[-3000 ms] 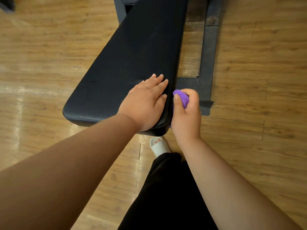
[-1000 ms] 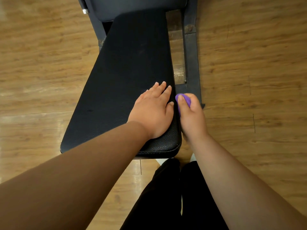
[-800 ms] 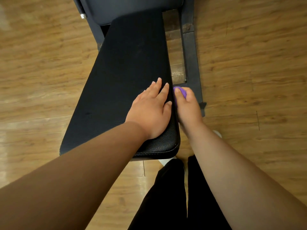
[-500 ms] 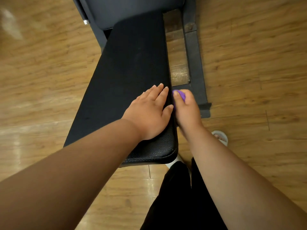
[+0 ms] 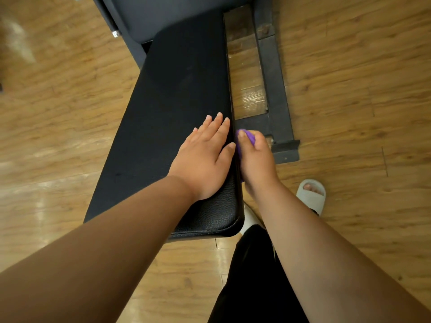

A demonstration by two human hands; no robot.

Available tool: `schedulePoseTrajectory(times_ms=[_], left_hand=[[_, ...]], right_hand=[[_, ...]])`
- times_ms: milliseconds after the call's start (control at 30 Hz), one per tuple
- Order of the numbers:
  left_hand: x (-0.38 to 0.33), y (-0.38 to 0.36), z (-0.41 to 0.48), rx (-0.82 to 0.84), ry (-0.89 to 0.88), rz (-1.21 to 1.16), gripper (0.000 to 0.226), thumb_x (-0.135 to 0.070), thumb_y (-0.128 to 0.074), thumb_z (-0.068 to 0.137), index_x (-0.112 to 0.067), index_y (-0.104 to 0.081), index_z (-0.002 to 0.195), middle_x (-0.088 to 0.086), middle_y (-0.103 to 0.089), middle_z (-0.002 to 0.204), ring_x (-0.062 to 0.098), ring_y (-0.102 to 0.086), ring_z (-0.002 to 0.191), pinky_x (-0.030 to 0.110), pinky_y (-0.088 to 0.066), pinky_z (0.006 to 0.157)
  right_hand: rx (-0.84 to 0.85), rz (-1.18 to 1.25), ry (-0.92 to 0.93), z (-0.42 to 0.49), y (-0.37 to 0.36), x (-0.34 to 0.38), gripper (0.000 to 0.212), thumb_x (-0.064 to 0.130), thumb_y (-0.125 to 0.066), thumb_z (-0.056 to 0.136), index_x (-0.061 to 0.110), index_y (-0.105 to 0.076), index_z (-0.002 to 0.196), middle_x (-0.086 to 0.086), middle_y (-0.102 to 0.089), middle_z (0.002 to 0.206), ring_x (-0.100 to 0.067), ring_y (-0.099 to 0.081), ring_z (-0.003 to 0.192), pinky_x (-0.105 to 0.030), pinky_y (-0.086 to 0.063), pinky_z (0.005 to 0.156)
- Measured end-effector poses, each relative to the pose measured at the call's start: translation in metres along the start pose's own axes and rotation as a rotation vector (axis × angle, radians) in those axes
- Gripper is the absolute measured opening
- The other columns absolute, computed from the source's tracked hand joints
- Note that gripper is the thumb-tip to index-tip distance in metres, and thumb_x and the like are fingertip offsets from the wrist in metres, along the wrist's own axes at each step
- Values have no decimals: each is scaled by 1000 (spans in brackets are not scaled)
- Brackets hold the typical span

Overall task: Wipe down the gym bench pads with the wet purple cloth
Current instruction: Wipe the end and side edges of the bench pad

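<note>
From the head view: wiping the right side edge of the seat pad (image 5: 168,108) with the purple cloth (image 5: 246,136), bunched inside the closed right grip (image 5: 256,162); bracing on top with the left grip (image 5: 205,159), flat, fingers straight. Next, likely, sliding along toward the back pad (image 5: 163,17) (raised, at the far end). Pebbled black vinyl, rounded corners, soft wadded cloth.

A brown wood-grain plank floor (image 5: 349,89) is seen throughout, with pale patches of reflected light (image 5: 35,194) at left. A black metal base frame (image 5: 272,78) is set far right.
</note>
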State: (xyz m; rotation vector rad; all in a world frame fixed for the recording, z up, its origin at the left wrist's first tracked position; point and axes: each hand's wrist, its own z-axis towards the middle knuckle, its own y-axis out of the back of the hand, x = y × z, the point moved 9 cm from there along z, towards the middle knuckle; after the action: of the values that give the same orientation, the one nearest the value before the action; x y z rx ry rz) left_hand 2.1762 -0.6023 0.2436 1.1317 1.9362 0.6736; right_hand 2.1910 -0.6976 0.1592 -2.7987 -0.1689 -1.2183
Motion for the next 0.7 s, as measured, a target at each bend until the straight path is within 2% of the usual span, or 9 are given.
schedulePoseTrajectory(times_ms=[100,267,367,567,700], left_hand=[[0,0,0,-8,-1,-22,52,-32,-27,105,-23,-12,154,-8,-3,162,5,7,148,18,8,115],[-1,1,0,-15,-14,-20,53,-34,-24,104,-22,-13,154,-7,-5,162,6,5,148,20,6,117],[1,0,0,-4,4,-29,51,-29,-28,106,-24,-13,154,-8,-4,162,6,6,148,20,6,117],[1,1,0,-16,9,-23,52,-30,-29,105,-23,-13,154,-7,-5,162,6,5,148,17,7,114],[0,2,0,-25,3,-22,52,-31,-28,105,-21,-14,154,-6,-6,162,8,4,148,19,5,116]], right_hand=[[-6,-24,12,-18,10,-8,16,35,-49,99,23,-57,106,10,-60,94,-8,-59,90,-26,-48,78],[-22,2,-45,1,2,-7,10,33,-49,99,26,-56,101,2,-64,100,-16,-61,98,-38,-51,91],[-21,41,-73,13,-3,-6,12,34,-49,99,26,-57,104,1,-65,102,-16,-61,98,-38,-51,92],[5,221,-216,-16,2,-38,13,33,-50,99,27,-60,92,0,-68,98,-19,-66,95,-33,-54,81],[-12,165,-167,4,-2,-19,10,33,-48,100,29,-57,96,5,-65,95,-12,-63,88,-26,-50,67]])
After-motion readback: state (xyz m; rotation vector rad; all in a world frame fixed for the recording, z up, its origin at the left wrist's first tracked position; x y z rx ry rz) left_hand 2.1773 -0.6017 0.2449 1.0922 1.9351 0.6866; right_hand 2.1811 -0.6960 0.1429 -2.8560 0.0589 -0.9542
